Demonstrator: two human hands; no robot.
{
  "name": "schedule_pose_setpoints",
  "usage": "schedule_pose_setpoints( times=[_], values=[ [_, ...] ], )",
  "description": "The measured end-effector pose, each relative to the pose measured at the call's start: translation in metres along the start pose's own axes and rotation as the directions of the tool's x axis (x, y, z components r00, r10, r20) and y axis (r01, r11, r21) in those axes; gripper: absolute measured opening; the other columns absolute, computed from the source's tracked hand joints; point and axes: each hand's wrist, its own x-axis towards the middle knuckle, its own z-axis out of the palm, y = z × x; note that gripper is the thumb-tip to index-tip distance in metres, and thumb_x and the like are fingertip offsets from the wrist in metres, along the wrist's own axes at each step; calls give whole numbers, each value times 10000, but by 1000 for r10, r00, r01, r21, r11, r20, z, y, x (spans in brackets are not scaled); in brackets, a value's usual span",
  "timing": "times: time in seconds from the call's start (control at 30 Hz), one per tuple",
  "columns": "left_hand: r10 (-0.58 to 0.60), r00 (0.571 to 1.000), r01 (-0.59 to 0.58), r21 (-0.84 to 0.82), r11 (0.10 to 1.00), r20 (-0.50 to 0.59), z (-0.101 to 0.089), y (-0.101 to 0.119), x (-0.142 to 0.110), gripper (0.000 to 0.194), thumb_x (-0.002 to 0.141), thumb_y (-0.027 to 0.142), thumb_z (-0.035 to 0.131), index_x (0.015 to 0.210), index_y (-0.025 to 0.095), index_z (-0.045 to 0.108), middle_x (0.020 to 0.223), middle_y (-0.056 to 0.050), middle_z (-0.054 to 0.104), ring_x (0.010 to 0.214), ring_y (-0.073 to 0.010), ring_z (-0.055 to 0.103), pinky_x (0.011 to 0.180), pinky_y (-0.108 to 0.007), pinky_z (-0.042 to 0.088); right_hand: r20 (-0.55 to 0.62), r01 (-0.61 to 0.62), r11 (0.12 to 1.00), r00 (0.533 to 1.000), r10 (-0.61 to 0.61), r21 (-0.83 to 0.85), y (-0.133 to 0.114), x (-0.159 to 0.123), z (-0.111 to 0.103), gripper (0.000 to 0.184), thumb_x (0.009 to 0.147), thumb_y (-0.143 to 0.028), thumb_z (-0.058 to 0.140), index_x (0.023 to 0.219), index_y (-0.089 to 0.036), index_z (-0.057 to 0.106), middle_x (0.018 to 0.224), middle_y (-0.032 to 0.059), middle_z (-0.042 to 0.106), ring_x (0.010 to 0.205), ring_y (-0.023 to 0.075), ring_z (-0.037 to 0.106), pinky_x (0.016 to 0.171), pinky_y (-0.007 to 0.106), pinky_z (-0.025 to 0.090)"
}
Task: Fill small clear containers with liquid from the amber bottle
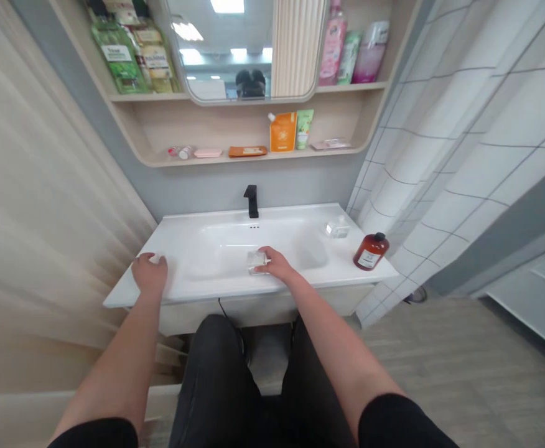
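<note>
My right hand (276,264) is closed around the side of a small clear bottle (256,260), held over the front part of the white sink basin (211,249). My left hand (150,272) rests at the left end of the countertop, its fingers curled round a small white thing (156,258) that is mostly hidden. What this white thing is, I cannot make out. A second clear bottle (337,228) stands at the back right of the counter. Near the right end is a brown bottle (371,251) with a black cap and white label.
A black faucet (252,200) rises behind the basin. Above hangs a shelf cabinet (151,127) with a mirror (226,50), several bottles, an orange pouch (282,132) and a green tube (304,128). A curtain (43,186) borders the left, a tiled wall (468,137) the right.
</note>
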Motion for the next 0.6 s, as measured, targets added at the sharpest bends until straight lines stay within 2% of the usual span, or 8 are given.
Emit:
schedule_pose_setpoints(
  times=[0.1, 0.17, 0.23, 0.3, 0.37, 0.47, 0.53, 0.6],
  values=[
    [84, 987, -90, -38, 995, -133, -7, 16, -18, 341, 945, 316, 617, 1245, 159, 654, 1264, -164, 649, 1357, -354, 548, 1260, -521, 362, -2, -2, 1000, 1000, 2, 0, 0, 1, 0, 697, 587, -474, 971, 1187, -278, 676, 1089, -5, 730, 975, 245, 650, 927, 386, 530],
    [168, 977, -184, -114, 976, -134, -6, 33, -35, 318, 934, 292, 643, 1231, 179, 659, 1281, -161, 650, 1348, -357, 565, 1244, -528, 391, 3, -1, 1000, 1000, 1, 14, 0, 1, 1, 710, 584, -472, 976, 1196, -278, 674, 1105, -1, 735, 979, 247, 656, 941, 400, 540],
    [272, 961, -276, -255, 927, -49, 3, 57, -56, 360, 897, 267, 687, 1248, 195, 657, 1299, -149, 655, 1296, -341, 611, 1179, -509, 469, -1, -2, 999, 1000, 2, 46, 0, 1, 2, 716, 584, -472, 979, 1202, -283, 671, 1131, 3, 738, 998, 251, 664, 953, 412, 556],
    [412, 903, -322, -439, 839, 126, 18, 83, -77, 477, 849, 255, 743, 1315, 218, 649, 1340, -136, 667, 1250, -317, 658, 1098, -475, 535, 6, -4, 995, 1000, 3, 97, -1, 0, 2, 716, 591, -470, 978, 1212, -286, 671, 1161, 14, 740, 1026, 258, 678, 948, 413, 575],
    [527, 799, -281, -595, 753, 291, 36, 108, -96, 665, 788, 268, 822, 1421, 248, 620, 1451, -137, 657, 1312, -318, 661, 1102, -480, 546, 26, -7, 988, 1000, 3, 152, -4, -1, 3, 723, 606, -473, 976, 1233, -284, 671, 1178, 30, 741, 1031, 260, 692, 927, 409, 593],
    [579, 682, -137, -700, 701, 447, 61, 136, -116, 929, 678, 310, 946, 1527, 264, 571, 1594, -171, 594, 1441, -360, 610, 1148, -524, 534, 32, 23, 975, 999, -31, 220, -8, -5, 3, 733, 631, -481, 970, 1269, -279, 670, 1223, 56, 736, 1033, 257, 706, 932, 416, 607],
    [588, 629, -48, -730, 682, 508, 72, 146, -123, 990, 651, 321, 977, 1548, 260, 563, 1561, -183, 627, 1406, -362, 644, 1134, -527, 551, 38, 50, 967, 997, -61, 248, -10, -6, 3, 743, 638, -483, 973, 1286, -276, 674, 1267, 70, 731, 1062, 261, 711, 965, 428, 609],
    [585, 608, 9, -741, 671, 537, 79, 151, -127, 972, 656, 330, 981, 1535, 253, 574, 1456, -168, 696, 1296, -339, 708, 1092, -512, 579, 57, 64, 962, 995, -82, 265, -12, -7, 3, 751, 638, -486, 979, 1295, -275, 683, 1298, 79, 728, 1097, 271, 713, 993, 440, 608]
  ],
)
